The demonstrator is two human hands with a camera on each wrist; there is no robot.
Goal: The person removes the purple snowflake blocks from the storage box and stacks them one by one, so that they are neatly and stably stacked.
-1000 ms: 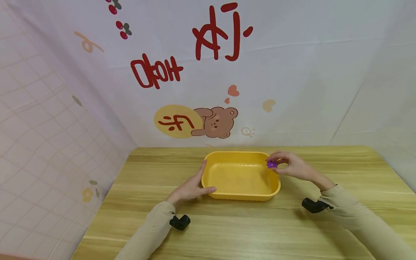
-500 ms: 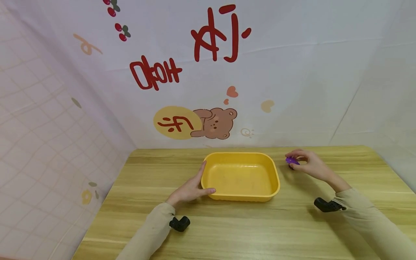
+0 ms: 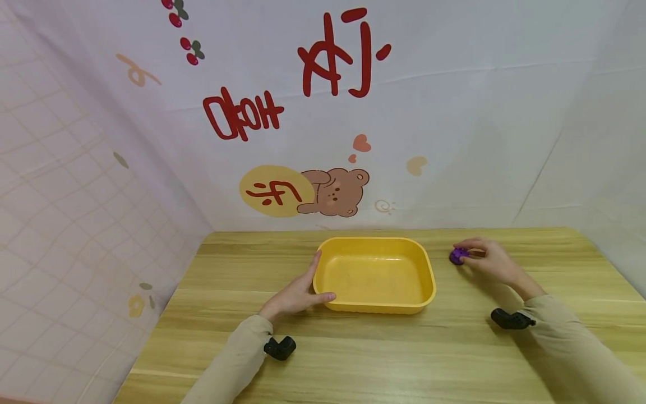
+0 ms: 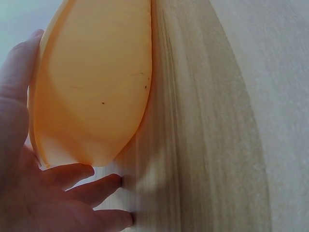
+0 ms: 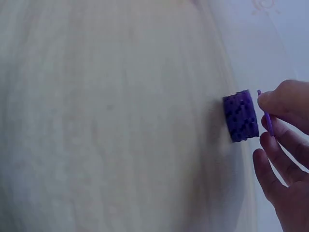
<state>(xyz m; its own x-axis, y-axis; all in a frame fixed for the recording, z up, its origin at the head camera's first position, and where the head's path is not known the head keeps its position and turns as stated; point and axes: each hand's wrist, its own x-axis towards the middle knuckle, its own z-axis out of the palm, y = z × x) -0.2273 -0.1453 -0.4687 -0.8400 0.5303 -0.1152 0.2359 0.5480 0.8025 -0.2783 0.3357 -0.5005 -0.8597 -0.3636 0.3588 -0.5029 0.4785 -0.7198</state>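
My right hand [image 3: 492,262] is over the right back of the table, beyond the yellow basin's right end. Between its thumb and fingers it pinches a thin purple disc [image 5: 268,121], seen edge-on in the right wrist view. Just below that disc stands a short stack of purple discs [image 5: 241,116] with notched edges, apart from it by a small gap. My left hand [image 3: 296,290] rests against the left end of the yellow basin [image 3: 375,307]. Its thumb lies on the near rim and its straight fingers spread along the outside. Nothing shows inside the basin.
A light wood-grain table [image 3: 404,359] carries the basin and the stack. White printed cloth [image 3: 479,140] with red characters and a bear hangs behind the table's back edge. A black wrist camera [image 3: 512,320] sits below the right sleeve.
The right hand has moved right with purple pieces, from the basin's right rim to the table beyond it. The purple stack now stands on the table. The left hand and basin stay put.
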